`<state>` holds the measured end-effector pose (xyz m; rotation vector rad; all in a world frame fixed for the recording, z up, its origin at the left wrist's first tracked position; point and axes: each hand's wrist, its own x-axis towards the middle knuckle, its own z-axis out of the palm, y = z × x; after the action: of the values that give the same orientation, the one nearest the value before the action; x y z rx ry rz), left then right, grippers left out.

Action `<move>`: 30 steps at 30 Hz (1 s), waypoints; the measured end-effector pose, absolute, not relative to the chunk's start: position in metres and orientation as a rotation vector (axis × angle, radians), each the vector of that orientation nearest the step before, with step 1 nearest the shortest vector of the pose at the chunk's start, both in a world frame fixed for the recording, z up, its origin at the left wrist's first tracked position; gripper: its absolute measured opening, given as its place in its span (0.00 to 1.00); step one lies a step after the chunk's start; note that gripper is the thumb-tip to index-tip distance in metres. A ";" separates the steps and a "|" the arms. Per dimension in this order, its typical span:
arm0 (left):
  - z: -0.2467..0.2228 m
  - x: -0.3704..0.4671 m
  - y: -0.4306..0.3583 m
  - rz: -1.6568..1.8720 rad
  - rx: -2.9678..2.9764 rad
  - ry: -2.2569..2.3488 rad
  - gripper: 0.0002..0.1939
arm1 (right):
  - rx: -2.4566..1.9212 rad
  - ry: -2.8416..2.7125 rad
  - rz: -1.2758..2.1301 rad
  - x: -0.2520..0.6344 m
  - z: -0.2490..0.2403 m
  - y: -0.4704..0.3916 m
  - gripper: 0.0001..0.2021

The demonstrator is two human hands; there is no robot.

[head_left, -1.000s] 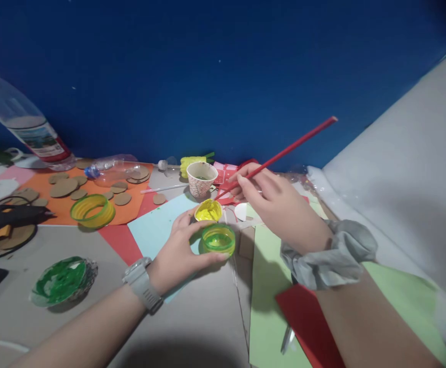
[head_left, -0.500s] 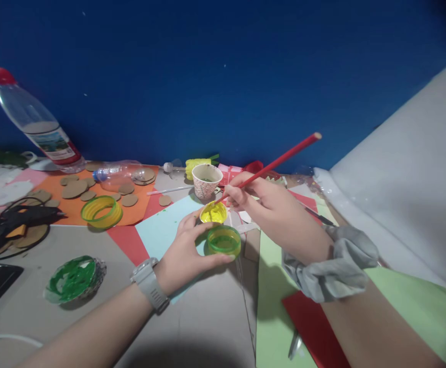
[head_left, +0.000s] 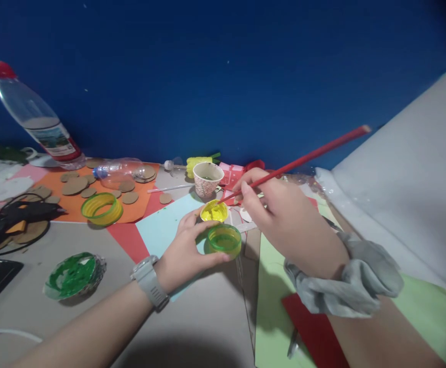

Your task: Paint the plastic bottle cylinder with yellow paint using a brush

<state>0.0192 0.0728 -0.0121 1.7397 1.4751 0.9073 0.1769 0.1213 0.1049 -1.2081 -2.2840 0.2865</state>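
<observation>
Yellow paint (head_left: 215, 213) is lying in a small round container (head_left: 225, 207) near the centre of the worktop (head_left: 215, 306), and the lower end of a red stick (head_left: 307, 156) is reaching into it; the exact form of that end cannot be told. The right hand (head_left: 284, 220) is pinching the red stick between thumb and fingers, the stick slanting up to the right. The left hand (head_left: 184, 250) is clasping a translucent green-rimmed piece (head_left: 226, 246) between thumb and forefinger, just in front of the container; whether its other fingers are touching the container cannot be told. Behind, a patterned paper cup (head_left: 206, 189) is standing upright. A pale blue sheet (head_left: 161, 227) is lying partly beneath the left hand. Farther left, a yellow ring (head_left: 110, 216) is sitting on an orange sheet (head_left: 140, 208) near cardboard discs (head_left: 74, 186), while a clear bottle (head_left: 119, 171) is lying behind it. Nearer the viewer, a dish (head_left: 99, 271) is holding green paint (head_left: 75, 273). Beneath the right arm, a red sheet (head_left: 317, 332) is overlapping light green paper (head_left: 268, 286). Beyond everything, a blue wall (head_left: 223, 92) is rising.
</observation>
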 end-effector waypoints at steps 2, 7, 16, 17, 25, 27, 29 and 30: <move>-0.012 0.019 0.073 0.910 1.736 1.477 0.32 | -1.217 -2.260 0.269 0.178 0.109 0.119 0.09; -0.011 0.019 0.073 0.898 1.735 1.478 0.32 | -1.149 -2.252 0.372 0.180 0.107 0.119 0.09; -0.011 0.020 0.073 0.905 1.760 1.483 0.33 | -1.130 -2.175 0.542 0.177 0.090 0.127 0.10; -0.011 0.020 0.073 0.902 1.761 1.483 0.33 | -1.126 -2.163 0.555 0.177 0.088 0.128 0.10; -0.013 0.020 0.073 0.882 1.753 1.492 0.35 | -1.069 -2.165 0.521 0.178 0.084 0.133 0.11; -0.012 0.020 0.073 0.878 1.743 1.496 0.35 | -1.083 -2.173 0.469 0.178 0.082 0.134 0.11; -0.012 0.020 0.073 0.882 1.742 1.486 0.35 | -1.129 -2.176 0.410 0.178 0.083 0.134 0.11; -0.012 0.020 0.073 0.884 1.744 1.479 0.35 | -1.154 -2.171 0.380 0.178 0.084 0.134 0.11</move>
<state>0.0196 0.0726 -0.0115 1.7439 1.4793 0.8841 0.1783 0.1336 0.0837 -1.1536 -2.1709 0.3801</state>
